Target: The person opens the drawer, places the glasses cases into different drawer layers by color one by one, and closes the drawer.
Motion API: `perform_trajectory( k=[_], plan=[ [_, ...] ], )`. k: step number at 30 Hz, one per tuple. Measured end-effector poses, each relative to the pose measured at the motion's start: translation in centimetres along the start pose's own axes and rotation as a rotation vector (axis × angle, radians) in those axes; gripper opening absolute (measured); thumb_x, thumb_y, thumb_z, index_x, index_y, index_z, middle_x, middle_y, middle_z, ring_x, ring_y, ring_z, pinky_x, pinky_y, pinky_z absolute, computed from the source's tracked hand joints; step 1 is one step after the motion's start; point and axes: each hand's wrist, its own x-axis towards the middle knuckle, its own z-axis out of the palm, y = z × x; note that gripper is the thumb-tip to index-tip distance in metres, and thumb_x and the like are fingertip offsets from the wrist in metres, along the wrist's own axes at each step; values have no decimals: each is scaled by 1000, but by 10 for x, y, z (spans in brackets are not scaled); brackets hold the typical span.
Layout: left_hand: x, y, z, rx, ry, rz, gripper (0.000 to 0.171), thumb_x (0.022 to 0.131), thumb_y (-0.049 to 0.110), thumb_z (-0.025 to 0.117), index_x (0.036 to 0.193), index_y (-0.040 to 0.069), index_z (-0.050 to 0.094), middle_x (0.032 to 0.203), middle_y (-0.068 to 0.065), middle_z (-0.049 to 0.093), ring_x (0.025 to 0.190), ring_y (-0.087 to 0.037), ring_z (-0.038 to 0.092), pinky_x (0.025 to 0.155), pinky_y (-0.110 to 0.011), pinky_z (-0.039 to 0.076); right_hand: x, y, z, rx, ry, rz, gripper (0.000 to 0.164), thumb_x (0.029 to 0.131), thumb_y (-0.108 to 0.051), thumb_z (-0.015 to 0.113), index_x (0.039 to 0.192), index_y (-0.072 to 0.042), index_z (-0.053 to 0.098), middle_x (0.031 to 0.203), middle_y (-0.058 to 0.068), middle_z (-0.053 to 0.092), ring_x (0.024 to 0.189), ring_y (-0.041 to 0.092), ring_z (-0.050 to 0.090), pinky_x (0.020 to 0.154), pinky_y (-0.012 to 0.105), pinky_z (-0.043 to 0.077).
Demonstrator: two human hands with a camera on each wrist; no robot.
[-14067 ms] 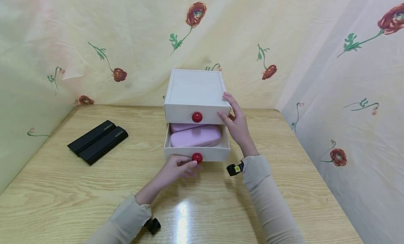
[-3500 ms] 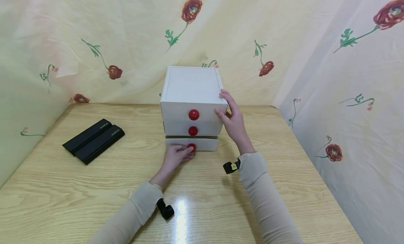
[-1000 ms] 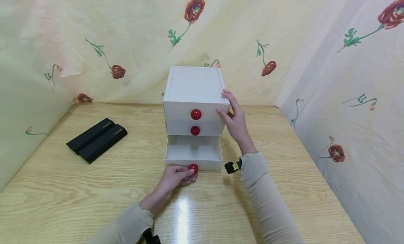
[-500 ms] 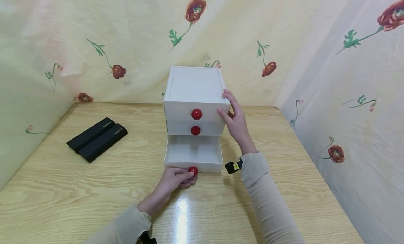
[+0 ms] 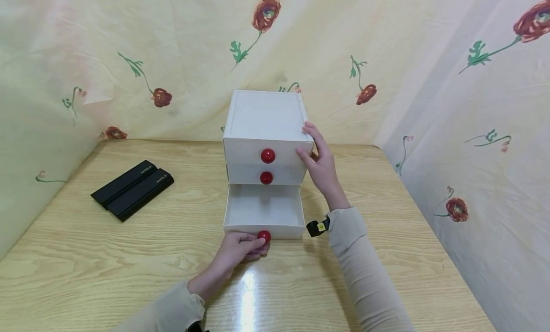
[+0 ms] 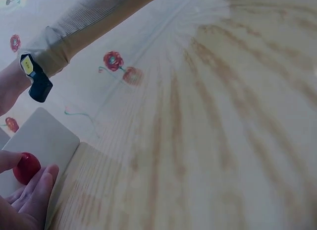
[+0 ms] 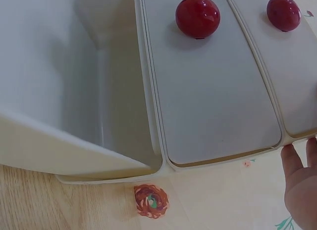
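A white drawer cabinet (image 5: 266, 115) with three drawers stands at the back middle of the table, a red knob on each front. The bottom drawer (image 5: 264, 208) is pulled far out, and no item shows on its floor. My left hand (image 5: 236, 250) pinches that drawer's red knob (image 5: 264, 236) between thumb and fingers; the left wrist view shows the knob (image 6: 26, 168) close up. My right hand (image 5: 320, 167) holds the cabinet's upper right front corner, thumb on the front and fingers along the side. The top and middle drawers (image 7: 215, 91) are closed.
Two flat black cases (image 5: 132, 191) lie side by side on the wooden table (image 5: 107, 265), to the left. A flowered cloth (image 5: 193, 60) hangs behind the cabinet and along both sides.
The middle drawer, earlier out with purple cases inside, was closed by 3.5 s ago. Since then my left hand has drawn the bottom drawer toward me; my right hand has stayed on the corner.
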Motion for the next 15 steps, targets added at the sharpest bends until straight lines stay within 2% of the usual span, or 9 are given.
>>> perform_trajectory(
  k=[15],
  plan=[
    [-5, 0, -1, 6, -23, 6, 31, 92, 13, 66, 108, -14, 65, 97, -23, 73, 81, -19, 74, 71, -23, 59, -1, -3, 0, -9, 1, 7, 52, 97, -15, 58, 146, -8, 39, 160, 4, 28, 149, 23, 22, 114, 57, 31]
  ],
)
